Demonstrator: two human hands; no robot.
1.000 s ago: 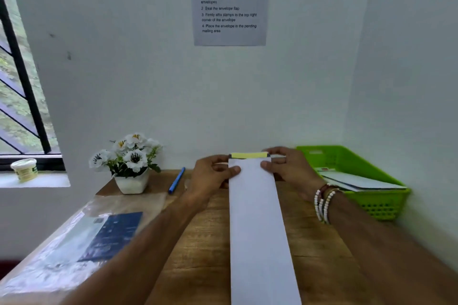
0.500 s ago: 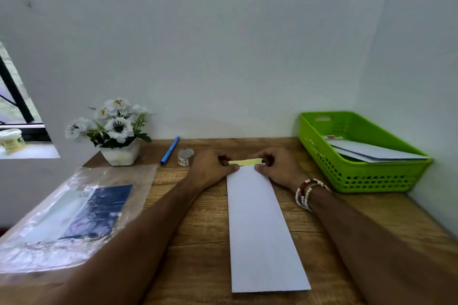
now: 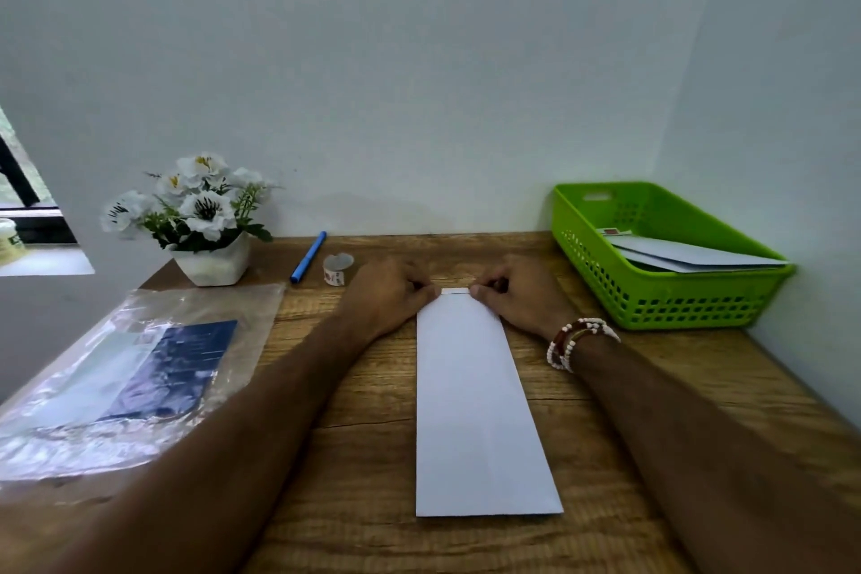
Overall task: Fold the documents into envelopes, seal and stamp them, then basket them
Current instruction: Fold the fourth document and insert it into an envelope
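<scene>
A long white envelope (image 3: 475,405) lies lengthwise on the wooden desk (image 3: 372,387), its far end at my fingers. My left hand (image 3: 389,294) pinches the far left corner and my right hand (image 3: 517,294) pinches the far right corner, pressing the narrow flap (image 3: 454,291) down between the fingertips. A small roll of stamps (image 3: 336,269) stands just left of my left hand. The green basket (image 3: 652,308) at the back right holds several white envelopes (image 3: 689,257), one with a stamp showing.
A blue pen (image 3: 308,257) lies beside the stamp roll. A white pot of white flowers (image 3: 205,219) stands at the back left. A clear plastic bag with dark blue and white sheets (image 3: 140,378) covers the desk's left side. Walls close the back and right.
The view has tilted down toward the desk. The yellow strip at the envelope's far end is no longer showing; the flap now looks white and folded flat under my fingertips.
</scene>
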